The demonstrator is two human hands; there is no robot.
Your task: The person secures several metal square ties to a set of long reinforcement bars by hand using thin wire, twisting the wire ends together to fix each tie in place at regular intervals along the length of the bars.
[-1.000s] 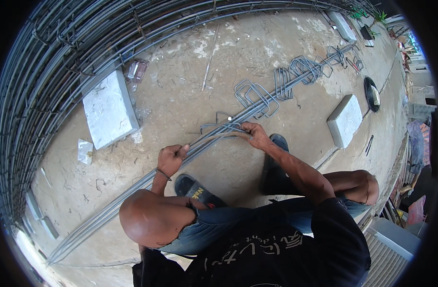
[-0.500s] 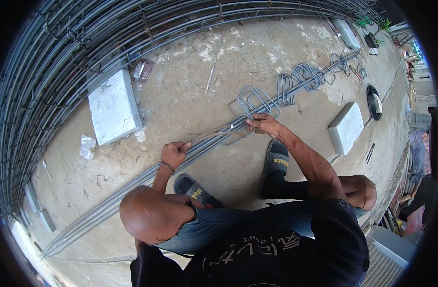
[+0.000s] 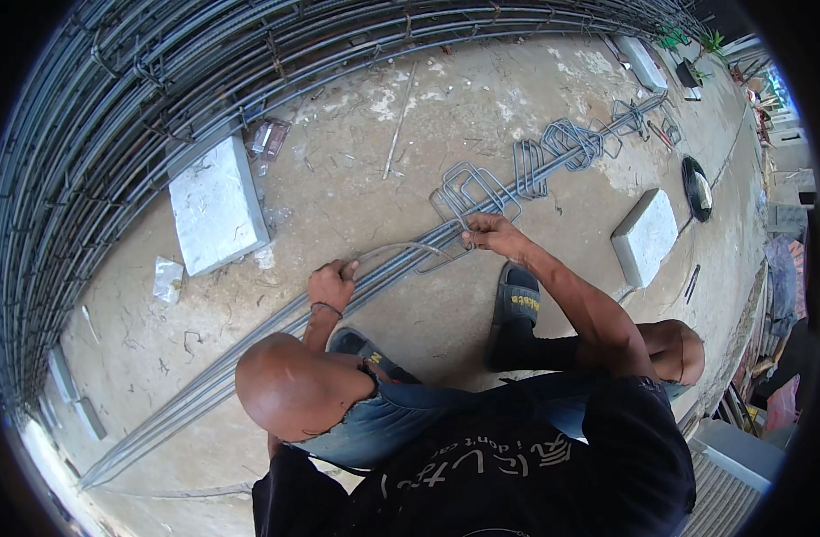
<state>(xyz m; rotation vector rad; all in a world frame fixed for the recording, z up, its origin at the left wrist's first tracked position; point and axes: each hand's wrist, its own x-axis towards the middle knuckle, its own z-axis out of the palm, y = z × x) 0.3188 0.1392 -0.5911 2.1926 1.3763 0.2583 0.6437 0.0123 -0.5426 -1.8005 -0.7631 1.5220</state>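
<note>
A thin, greyish-brown, flexible wire strand (image 3: 399, 248) is arching from the left hand (image 3: 331, 282) toward the right hand (image 3: 495, 235). Beneath it, long, straight, grey steel rods (image 3: 379, 278) are lying bundled diagonally across the floor, fanning slightly at lower left. Grey, rectangular, bent-steel stirrups (image 3: 530, 170) are encircling or overlapping the rods' upper-right stretch, standing at varied tilts.

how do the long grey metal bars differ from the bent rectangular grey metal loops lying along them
The long grey metal bars look nearly straight, while the bent rectangular grey metal loops have corners. Each bar is far longer than any loop. The bars lie roughly parallel in a bundle; the loops sit at varied angles. Both are slender grey metal.
</note>
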